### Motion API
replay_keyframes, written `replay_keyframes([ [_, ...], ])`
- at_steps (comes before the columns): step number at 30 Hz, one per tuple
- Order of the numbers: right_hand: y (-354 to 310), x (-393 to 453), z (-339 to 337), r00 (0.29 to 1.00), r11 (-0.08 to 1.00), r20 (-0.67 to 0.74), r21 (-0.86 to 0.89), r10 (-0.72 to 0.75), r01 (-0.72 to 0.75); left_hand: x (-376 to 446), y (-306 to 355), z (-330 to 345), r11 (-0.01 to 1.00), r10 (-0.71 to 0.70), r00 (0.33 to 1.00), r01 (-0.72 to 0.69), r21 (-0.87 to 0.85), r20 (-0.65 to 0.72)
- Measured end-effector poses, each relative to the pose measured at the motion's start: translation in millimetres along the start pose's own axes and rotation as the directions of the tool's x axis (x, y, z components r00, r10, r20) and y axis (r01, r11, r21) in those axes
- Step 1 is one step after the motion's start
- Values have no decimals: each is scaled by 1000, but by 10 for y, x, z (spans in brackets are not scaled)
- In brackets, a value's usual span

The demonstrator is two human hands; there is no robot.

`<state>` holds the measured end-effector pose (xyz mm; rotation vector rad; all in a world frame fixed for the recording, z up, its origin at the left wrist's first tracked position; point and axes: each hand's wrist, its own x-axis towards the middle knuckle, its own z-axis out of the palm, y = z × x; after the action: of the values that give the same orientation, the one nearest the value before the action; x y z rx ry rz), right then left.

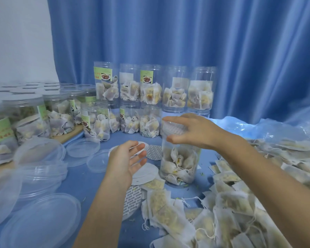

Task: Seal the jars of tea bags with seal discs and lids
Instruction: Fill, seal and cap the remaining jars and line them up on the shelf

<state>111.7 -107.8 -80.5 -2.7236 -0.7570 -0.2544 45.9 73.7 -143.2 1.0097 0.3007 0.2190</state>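
The right hand [191, 130] curls its thumb and fingers around the top of a clear jar [178, 158] of tea bags standing on the blue tabletop [89, 181], where a seal disc [174, 127] sits. The left hand [127, 159] hovers spread and empty over loose seal discs [153, 152], whose print is unreadable. Clear lids [41, 219] lie left; stacked jars [147, 85] behind carry green labels too blurred to read.
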Motion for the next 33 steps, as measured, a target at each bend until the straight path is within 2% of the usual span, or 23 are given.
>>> replay_keyframes([
  [3,-65,-135,24,1000,999,-15,-48,-22,22,4,-86,35,998,-9,1000,9,65,-11],
  [10,-38,-538,107,960,997,-270,12,-67,73,-15,-240,152,981,26,999,-29,193,22],
  [13,50,-681,-31,905,947,-424,296,14,125,-67,-260,180,972,27,995,-48,228,92],
  [16,84,-727,-116,838,763,-534,585,108,275,-132,-216,195,989,-24,969,-13,149,247],
  [19,26,-715,-47,876,632,-467,717,121,295,-164,-181,220,1000,6,936,-9,7,351],
  [23,129,-746,-40,990,608,-143,785,-6,117,-91,-114,42,991,135,966,-130,-37,219],
  [25,191,-769,-23,1000,573,-26,819,-6,24,-62,-75,-90,981,194,966,-190,-38,169],
  [27,194,-769,37,998,524,60,851,-28,-37,-36,-68,-167,981,188,969,-178,-74,160],
  [30,140,-748,86,993,488,108,870,-54,-68,-31,-57,-203,982,187,965,-175,-77,186],
  [33,188,-750,46,994,543,103,837,-33,-68,-23,-56,-241,981,192,957,-191,-28,219],
])
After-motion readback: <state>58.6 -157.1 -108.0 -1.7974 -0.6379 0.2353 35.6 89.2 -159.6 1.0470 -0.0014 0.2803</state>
